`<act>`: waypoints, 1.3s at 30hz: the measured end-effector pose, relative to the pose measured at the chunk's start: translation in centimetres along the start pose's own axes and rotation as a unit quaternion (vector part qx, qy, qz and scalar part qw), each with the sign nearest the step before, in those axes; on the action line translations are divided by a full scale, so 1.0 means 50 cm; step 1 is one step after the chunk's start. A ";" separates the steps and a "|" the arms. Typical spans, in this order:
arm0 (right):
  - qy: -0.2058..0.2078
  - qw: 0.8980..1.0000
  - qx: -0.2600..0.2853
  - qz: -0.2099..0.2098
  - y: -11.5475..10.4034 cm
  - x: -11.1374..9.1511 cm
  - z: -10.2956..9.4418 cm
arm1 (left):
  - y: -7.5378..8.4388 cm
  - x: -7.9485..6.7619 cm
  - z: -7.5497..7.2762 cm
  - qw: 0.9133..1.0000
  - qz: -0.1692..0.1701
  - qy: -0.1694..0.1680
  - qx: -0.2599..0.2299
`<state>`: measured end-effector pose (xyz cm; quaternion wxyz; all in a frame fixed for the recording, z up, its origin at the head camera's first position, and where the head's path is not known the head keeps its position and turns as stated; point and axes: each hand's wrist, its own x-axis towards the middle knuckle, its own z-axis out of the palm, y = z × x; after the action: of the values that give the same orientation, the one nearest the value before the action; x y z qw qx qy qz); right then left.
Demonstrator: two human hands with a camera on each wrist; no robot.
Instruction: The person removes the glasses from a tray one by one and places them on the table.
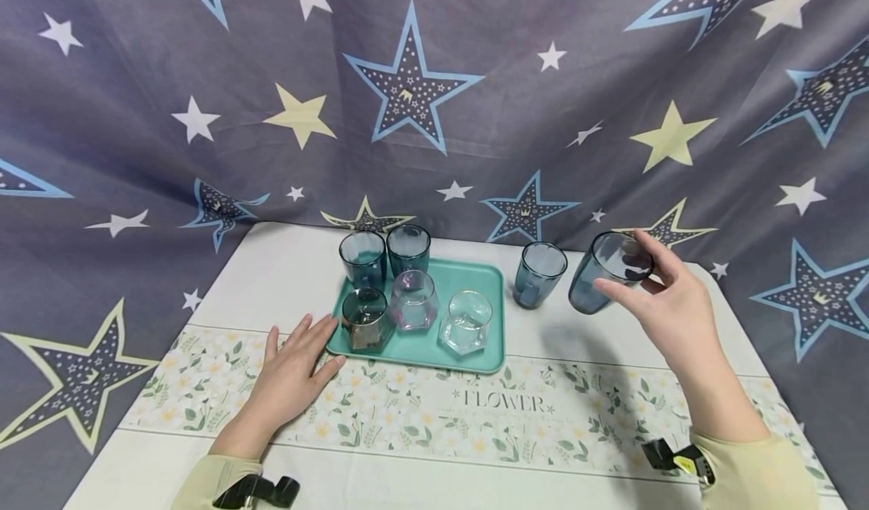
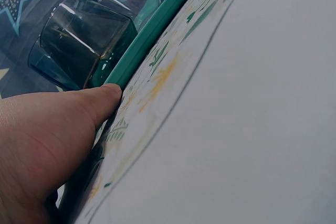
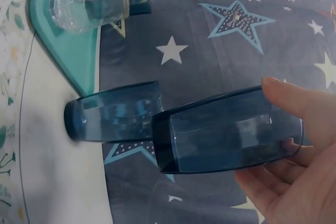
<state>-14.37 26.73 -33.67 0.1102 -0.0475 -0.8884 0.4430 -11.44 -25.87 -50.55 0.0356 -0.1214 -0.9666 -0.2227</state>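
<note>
While gripping a tilted blue glass [image 1: 591, 290] near its rim with the right hand [image 1: 679, 310], clamping it between thumb and fingers, touches the tray [image 1: 487, 359] at its near left corner with the left hand [image 1: 288, 374], with relaxed, slightly spread fingers. Holds the glass above the white table [image 1: 285, 284], just right of another blue glass [image 1: 538, 280] standing there. Has a dark glass [image 1: 365, 327], a pinkish glass [image 1: 413, 308] and a clear glass [image 1: 465, 323] on the tray, with two more blue glasses [image 1: 363, 262] at its back left. Faces a starry cloth [image 1: 258, 50] behind the table.

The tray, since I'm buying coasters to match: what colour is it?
Teal green; the tray shows best in the head view.
</note>
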 end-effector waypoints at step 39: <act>-0.015 0.999 0.028 0.001 0.035 0.022 0.040 | -0.001 0.003 -0.002 1.000 0.004 0.002 0.001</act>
<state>-15.96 26.43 -36.08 0.0974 -0.0385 -0.8772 0.4685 -11.59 -25.91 -50.45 0.0388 -0.1250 -0.9662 -0.2220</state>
